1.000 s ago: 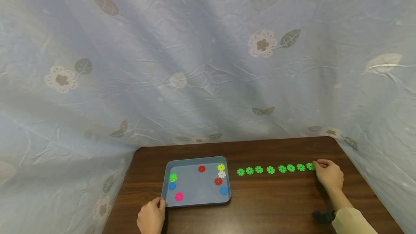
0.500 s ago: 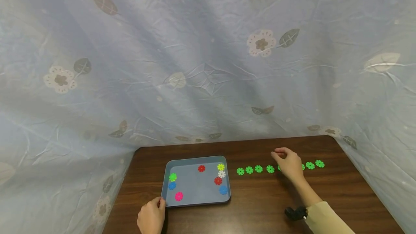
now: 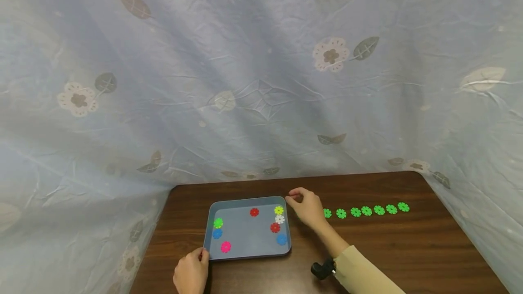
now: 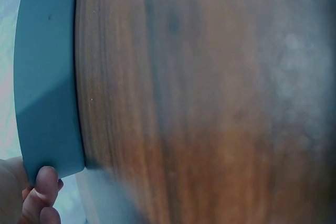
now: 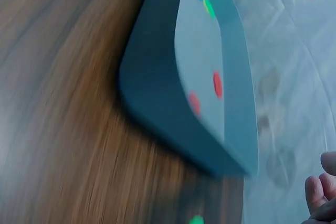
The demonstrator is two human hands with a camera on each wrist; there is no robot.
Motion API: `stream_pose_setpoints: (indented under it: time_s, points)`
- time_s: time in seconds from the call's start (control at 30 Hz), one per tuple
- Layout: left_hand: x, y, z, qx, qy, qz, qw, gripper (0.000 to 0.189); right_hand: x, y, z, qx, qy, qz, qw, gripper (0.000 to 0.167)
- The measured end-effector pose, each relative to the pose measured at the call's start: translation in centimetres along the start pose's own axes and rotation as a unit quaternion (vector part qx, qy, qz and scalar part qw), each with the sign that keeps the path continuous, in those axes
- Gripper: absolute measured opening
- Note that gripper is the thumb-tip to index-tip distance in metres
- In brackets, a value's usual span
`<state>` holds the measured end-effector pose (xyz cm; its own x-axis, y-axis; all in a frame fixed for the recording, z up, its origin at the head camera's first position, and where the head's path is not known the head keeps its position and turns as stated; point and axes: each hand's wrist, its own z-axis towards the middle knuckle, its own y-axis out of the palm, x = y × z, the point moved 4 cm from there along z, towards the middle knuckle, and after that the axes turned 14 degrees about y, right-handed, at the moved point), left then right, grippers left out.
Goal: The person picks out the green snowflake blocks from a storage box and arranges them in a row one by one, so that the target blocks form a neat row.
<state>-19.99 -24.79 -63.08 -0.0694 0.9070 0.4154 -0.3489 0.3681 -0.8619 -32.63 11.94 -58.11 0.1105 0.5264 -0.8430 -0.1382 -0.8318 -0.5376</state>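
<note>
My left hand [image 3: 190, 272] pinches the near left corner of a shallow grey tray [image 3: 245, 257]; in the left wrist view a fingertip [image 4: 47, 178] lies against the tray's outer wall [image 4: 47, 87]. Notched flower-shaped plastic discs lie in the tray, among them a pink disc [image 3: 225, 247], a white disc [image 3: 279, 219] and a yellow disc [image 3: 278, 210]. Just off the tray's far right corner is my right hand [image 3: 307, 208], fingers loosely bent, holding nothing visible. A row of green discs [image 3: 366, 211] stretches rightward across the table; the right hand hides its left end.
The brown wooden table [image 3: 380, 257] ends at a patterned pale curtain [image 3: 261, 103] that hangs behind it and at the sides. A black device [image 3: 323, 269] is strapped at the right wrist, by a light yellow sleeve [image 3: 363, 271].
My right hand has left a green disc at the row's right end and swept left over the row to the tray's far right corner. The left hand stays put.
</note>
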Motion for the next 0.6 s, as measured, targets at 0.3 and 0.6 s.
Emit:
stream_pose_setpoints:
  time_s: [0.3, 0.6]
  points:
    - [-0.1, -0.2, 0.0, 0.011, -0.006, 0.003, 0.9999, 0.016, -3.5, 6.9, -1.1, -0.061, -0.029, -0.001, 0.9977, 0.02]
    - [0.2, -0.1, -0.1, -0.004, -0.003, -0.004, 1.0, 0.014, -5.2, 12.9, -1.7, -0.095, -0.044, -0.019, 0.9943, 0.018]
